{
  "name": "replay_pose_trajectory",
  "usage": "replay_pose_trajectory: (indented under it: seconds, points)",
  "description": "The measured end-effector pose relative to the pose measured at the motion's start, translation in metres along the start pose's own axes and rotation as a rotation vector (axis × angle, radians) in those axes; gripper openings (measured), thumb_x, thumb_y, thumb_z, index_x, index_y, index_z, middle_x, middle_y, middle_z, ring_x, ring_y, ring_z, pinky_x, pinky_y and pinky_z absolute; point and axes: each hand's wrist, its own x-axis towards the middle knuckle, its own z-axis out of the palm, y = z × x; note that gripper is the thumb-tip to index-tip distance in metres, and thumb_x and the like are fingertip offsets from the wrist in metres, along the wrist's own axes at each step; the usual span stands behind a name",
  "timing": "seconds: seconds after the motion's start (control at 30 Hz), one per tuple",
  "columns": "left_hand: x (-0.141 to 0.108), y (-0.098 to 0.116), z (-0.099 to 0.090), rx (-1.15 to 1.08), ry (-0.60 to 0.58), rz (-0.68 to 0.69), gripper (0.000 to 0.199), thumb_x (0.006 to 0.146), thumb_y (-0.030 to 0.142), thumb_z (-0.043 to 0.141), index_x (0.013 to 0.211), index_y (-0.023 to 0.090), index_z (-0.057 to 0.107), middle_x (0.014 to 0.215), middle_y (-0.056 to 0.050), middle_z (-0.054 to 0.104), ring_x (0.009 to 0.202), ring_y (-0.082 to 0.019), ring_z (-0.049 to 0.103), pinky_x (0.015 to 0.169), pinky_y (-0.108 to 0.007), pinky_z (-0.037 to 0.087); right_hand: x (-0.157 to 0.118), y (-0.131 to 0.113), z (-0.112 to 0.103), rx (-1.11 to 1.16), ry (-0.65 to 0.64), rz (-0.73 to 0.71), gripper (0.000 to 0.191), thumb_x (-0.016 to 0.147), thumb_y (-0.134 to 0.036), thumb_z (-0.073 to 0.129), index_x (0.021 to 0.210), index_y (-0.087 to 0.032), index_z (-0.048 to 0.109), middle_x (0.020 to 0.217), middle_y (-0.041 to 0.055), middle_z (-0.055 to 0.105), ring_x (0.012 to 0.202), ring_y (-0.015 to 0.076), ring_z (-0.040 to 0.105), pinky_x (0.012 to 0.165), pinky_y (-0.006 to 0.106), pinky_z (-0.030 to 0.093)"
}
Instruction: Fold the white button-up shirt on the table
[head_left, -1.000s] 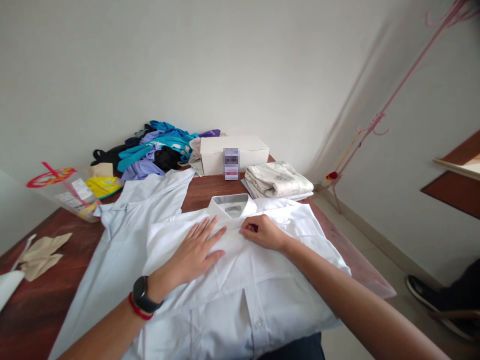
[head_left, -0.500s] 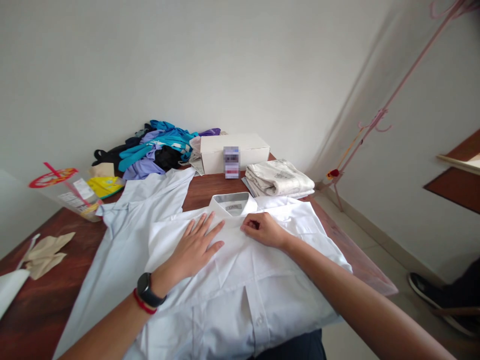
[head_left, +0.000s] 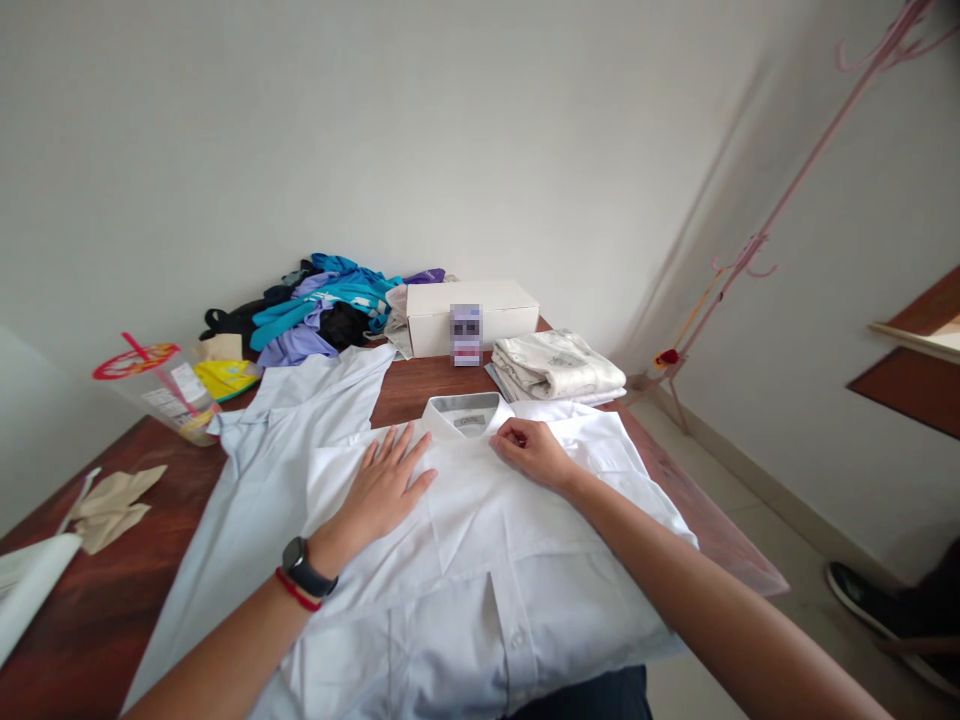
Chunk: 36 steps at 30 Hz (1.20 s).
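Shirt work at the table: white shirt (head_left: 487, 540) lies spread in front of me, buttoned side up, collar (head_left: 466, 412) pointing away, its lower part hanging toward me over the near edge. Left hand (head_left: 384, 487) rests flat on the cloth just left of the collar, fingers straight and spread, palm down, gripping nothing, only pressing on the fabric. Black watch (head_left: 302, 567) and a red band sit on that wrist. Right hand (head_left: 531, 451) is just right of the collar, fingers curled in with the tips pinched at the front of the shirt; whether there is really a fold of cloth between them I cannot tell from this angle. The two hands are near each other, apart, with the placket between them. Under and to the left of the white shirt lies a pale blue shirt (head_left: 259, 470), spread out, one sleeve reaching toward the far side. Wooden table (head_left: 90, 610) shows dark red-brown at the left. Far side: white box (head_left: 472, 315), folded cream cloth (head_left: 556, 365) just to its right, heap of coloured clothes (head_left: 322, 310) to its left. Left edge: plastic cup (head_left: 161, 385) with a red lid, lying tilted, and a beige rag (head_left: 112, 495) nearer me.
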Motion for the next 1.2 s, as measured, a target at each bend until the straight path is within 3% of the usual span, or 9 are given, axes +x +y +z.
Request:
replay_pose_trajectory:
  seconds: [1.2]
  points:
    - [0.0005, 0.0044, -0.0023, 0.030, -0.025, -0.024, 0.061, 0.106, 0.053, 0.042, 0.161, 0.028, 0.038, 0.168, -0.011, 0.029, 0.154, -0.039, 0.028, 0.121, -0.062, 0.029, 0.0001, 0.0052, 0.0004, -0.015, -0.064, 0.005, 0.026, 0.090, -0.040, 0.064, 0.077, -0.017, 0.067, 0.064, -0.0012, 0.059, 0.060, 0.0124, 0.046, 0.055, 0.025, 0.034]
